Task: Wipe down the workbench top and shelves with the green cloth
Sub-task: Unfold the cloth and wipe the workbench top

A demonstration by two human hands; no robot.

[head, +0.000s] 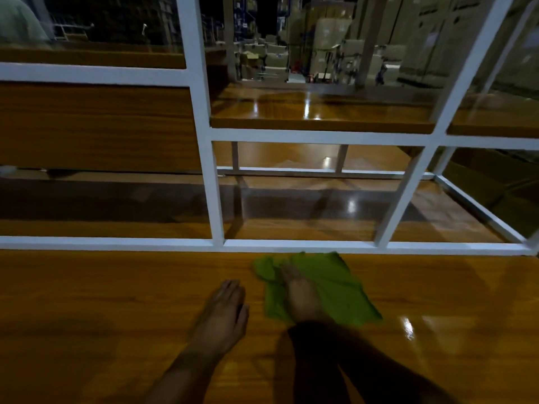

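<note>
Right hand [302,297] flat, fingers spread, pressing crumpled green cloth [335,290] on glossy wooden counter [87,301]; left hand [224,312] flat, empty. Wooden shelves [320,112] likely still unwiped.

Head camera looks down, close over the workbench top [116,301].

two bare hands, viewed from above. left hand [223,312]: no glove, ring or watch visible; the forearm behind it is uncovered to the frame edge. right hand [302,295]: also ungloved; a dark long sleeve [335,348] ends at the wrist and covers the whole forearm. motion blur and dim light hide finer detail.
</note>
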